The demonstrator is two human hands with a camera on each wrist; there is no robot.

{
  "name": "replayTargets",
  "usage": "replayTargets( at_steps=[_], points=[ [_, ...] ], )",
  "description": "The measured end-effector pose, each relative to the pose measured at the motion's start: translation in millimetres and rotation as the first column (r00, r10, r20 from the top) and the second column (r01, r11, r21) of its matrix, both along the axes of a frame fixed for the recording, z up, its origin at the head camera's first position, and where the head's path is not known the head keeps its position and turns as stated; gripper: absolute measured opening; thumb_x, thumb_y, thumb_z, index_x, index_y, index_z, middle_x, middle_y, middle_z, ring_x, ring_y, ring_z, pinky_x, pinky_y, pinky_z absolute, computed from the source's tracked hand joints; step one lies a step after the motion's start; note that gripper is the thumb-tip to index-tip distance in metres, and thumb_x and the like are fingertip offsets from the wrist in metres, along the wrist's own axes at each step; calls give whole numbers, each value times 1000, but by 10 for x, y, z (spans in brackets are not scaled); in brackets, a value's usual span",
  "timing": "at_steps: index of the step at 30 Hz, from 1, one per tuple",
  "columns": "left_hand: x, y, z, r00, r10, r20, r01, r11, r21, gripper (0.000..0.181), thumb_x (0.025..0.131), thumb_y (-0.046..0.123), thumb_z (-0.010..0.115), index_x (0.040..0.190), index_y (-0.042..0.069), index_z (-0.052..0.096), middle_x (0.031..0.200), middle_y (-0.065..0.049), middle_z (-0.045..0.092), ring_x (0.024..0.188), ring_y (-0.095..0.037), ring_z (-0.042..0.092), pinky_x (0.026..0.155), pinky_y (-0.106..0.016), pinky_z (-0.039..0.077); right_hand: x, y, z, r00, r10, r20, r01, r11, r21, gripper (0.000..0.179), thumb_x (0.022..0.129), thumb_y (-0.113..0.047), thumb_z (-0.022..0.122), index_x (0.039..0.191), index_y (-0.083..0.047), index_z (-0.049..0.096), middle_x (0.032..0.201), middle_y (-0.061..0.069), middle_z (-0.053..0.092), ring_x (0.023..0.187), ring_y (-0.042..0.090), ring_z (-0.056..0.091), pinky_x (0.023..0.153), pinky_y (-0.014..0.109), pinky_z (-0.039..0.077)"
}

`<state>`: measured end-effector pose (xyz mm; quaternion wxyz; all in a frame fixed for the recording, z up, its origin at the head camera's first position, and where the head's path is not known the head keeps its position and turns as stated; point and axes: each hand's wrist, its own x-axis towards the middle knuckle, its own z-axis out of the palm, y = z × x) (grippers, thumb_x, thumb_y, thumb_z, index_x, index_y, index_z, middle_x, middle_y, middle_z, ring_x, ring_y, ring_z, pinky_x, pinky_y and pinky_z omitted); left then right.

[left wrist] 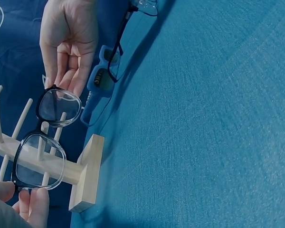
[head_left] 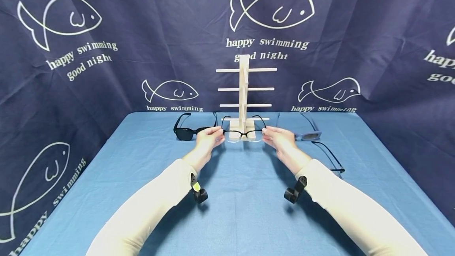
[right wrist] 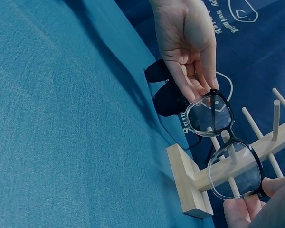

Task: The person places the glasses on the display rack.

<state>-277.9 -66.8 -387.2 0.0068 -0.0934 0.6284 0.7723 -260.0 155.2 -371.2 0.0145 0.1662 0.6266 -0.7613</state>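
Note:
Both hands hold one pair of clear-lensed eyeglasses (head_left: 243, 134) with a black upper rim, one at each end of the front. My left hand (head_left: 207, 140) pinches the left hinge corner between thumb and fingers. On the opposite corner, my right hand (head_left: 283, 142) does the same. The temples are unfolded and point away toward a wooden display stand (head_left: 243, 90) with several rows of pegs. In the left wrist view, the lenses overlap the lower pegs and the post, just above the stand's base (left wrist: 88, 175).
Black sunglasses (head_left: 185, 134) lie beyond the left hand. Blue-framed sunglasses (head_left: 309, 136) sit behind the right hand, and another dark-framed pair of eyeglasses (head_left: 343, 170) lies by the right forearm. A dark fish-print curtain (head_left: 199, 42) hangs behind the blue-covered table (head_left: 245, 208).

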Motion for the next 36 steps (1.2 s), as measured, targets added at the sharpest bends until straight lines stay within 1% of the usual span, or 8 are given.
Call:
replayTargets(
  at_steps=[7, 15, 20, 24, 27, 30, 33, 36],
  points=[
    [-33, -4, -14, 1000, 1, 3, -1, 1000, 2, 34, 91, 1, 63, 123, -9, 60, 85, -7, 68, 76, -13, 67, 78, -26, 62, -23, -9, 6, 1000, -2, -10, 2, 1000, -9, 49, 90, -2, 64, 136, 7, 49, 74, -7, 66, 65, 3, 64, 97, 31, 54],
    [-50, -4, -32, 1000, 11, 7, -11, 1000, 7, 32, 92, 1, 63, 122, -9, 61, 96, -18, 70, 70, -9, 65, 83, -30, 61, -57, -24, -2, 1000, -7, -13, 7, 1000, -17, 49, 90, 0, 63, 136, 8, 48, 75, -5, 67, 64, 4, 64, 99, 33, 53],
    [-47, 3, -21, 1000, 15, -6, -15, 1000, 7, 32, 92, 1, 62, 122, -11, 60, 101, -20, 68, 72, -10, 65, 85, -31, 61, -72, -39, 0, 1000, -6, -14, 6, 1000, -4, 49, 90, 0, 63, 137, 8, 48, 103, 10, 69, 66, 3, 64, 97, 32, 54],
    [-34, -7, -22, 1000, 6, -16, -6, 1000, 7, 34, 93, 1, 62, 123, -12, 59, 95, -17, 69, 74, -12, 66, 88, -34, 60, -73, -49, -9, 1000, -3, -8, 4, 999, 41, 49, 90, -3, 64, 137, 6, 49, 127, 20, 61, 66, 0, 64, 97, 30, 55],
    [-28, -23, -39, 1000, -3, -23, 3, 1000, 8, 34, 93, 2, 62, 124, -12, 58, 91, -13, 70, 73, -11, 66, 90, -36, 59, -64, -46, -14, 1000, -2, -21, 3, 999, 51, 50, 90, -4, 64, 136, 8, 48, 125, 19, 63, 67, 0, 64, 98, 32, 54],
    [-28, -42, -58, 1000, -8, -29, 8, 1000, 10, 36, 92, 3, 63, 125, -11, 58, 102, -18, 70, 75, -11, 67, 91, -35, 59, -52, -39, -18, 1000, 0, -29, 1, 999, 54, 52, 90, -4, 65, 137, 9, 47, 117, 15, 66, 67, 0, 64, 100, 33, 52],
    [-29, -57, -76, 999, -13, -40, 13, 1000, 5, 36, 92, 3, 63, 126, -10, 58, 116, -24, 66, 80, -12, 68, 92, -35, 58, -36, -34, -17, 1000, 7, -26, -5, 998, 59, 52, 90, -4, 64, 137, 8, 47, 124, 19, 63, 68, 0, 64, 103, 35, 51],
    [-11, -70, -77, 999, -13, -46, 13, 1000, 0, 36, 92, 2, 62, 126, -10, 58, 122, -26, 63, 86, -15, 69, 95, -36, 57, -16, -35, -6, 1000, 15, -18, -14, 997, 72, 52, 91, -5, 64, 138, 7, 47, 136, 25, 52, 71, 0, 63, 104, 35, 49]
  ],
)
